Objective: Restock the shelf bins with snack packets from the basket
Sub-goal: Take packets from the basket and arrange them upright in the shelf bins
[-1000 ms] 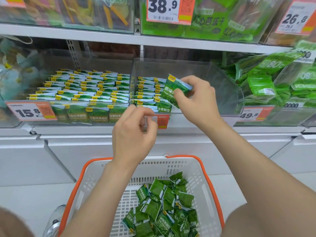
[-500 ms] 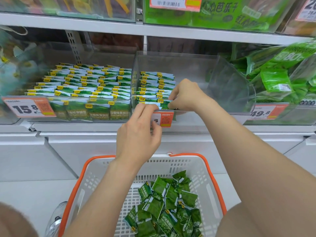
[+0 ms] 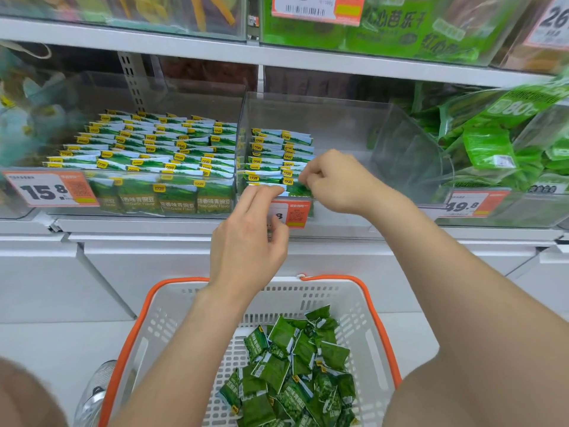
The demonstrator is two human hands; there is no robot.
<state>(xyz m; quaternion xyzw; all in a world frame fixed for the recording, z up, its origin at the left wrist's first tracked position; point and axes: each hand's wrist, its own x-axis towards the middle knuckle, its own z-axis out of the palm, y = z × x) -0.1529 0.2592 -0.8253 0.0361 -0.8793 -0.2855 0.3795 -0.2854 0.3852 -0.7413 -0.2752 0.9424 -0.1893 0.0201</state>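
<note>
The left bin [image 3: 197, 98] at ten o'clock is packed with garlic-pea packets [image 3: 172, 149]. At twelve, the clear bin [image 3: 338, 118] is stocked on its left only, its right free. Its lip is touched by the straight-fingered left hand [image 3: 249, 241]. The snack packet [image 3: 297, 190], aloft a second ago, is pinched into the front row by the right hand [image 3: 338, 183]. Loose packets [image 3: 292, 365] are heaped in the basket [image 3: 354, 303] at six.

White basket [image 3: 348, 303], orange rim: holds a loose heap of green pea packets [image 3: 292, 365]. Centre clear shelf bin [image 3: 338, 127]: two upright packet rows [image 3: 277, 149] along its left side, front packet [image 3: 300, 189] at the front wall. Left shelf bin [image 3: 200, 97]: filled with garlic-flavour pea packets [image 3: 154, 149] in upright rows.
</note>
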